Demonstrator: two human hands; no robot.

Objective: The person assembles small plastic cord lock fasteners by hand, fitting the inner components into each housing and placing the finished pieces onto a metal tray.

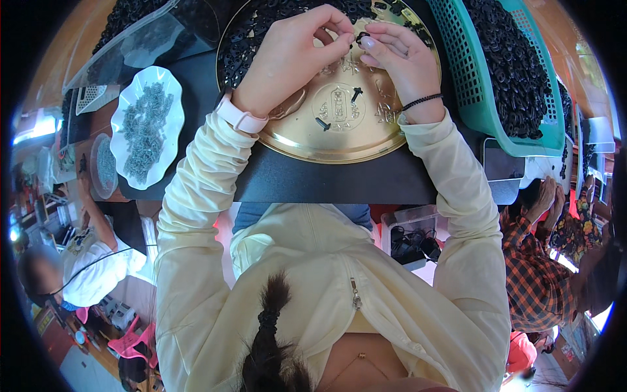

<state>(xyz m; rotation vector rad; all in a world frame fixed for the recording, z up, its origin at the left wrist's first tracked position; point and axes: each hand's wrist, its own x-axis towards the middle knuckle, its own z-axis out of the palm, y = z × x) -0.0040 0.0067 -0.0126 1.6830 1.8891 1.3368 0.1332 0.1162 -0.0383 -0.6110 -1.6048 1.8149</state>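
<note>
Over a round gold tray (pixel 333 151), both my hands meet fingertip to fingertip. My right hand (pixel 408 68) pinches a small black part (pixel 361 38) between thumb and forefinger. Close against it, the thumb and forefinger of my left hand (pixel 294 59) are pressed together; what lies between them is too small to make out. Black plastic pieces (pixel 240 55) are heaped along the tray's far and left side. Nearer me on the tray lie two loose dark pieces, one small black part (pixel 357 95) and another dark part (pixel 322 124).
A white wavy-edged dish (pixel 117 127) of small clear parts (pixel 147 124) stands at the left. To the right, a green basket (pixel 465 72) holds many black rings (pixel 513 72), with a phone-like dark slab (pixel 503 159) near it. Co-workers sit left (pixel 104 261) and right (pixel 539 281).
</note>
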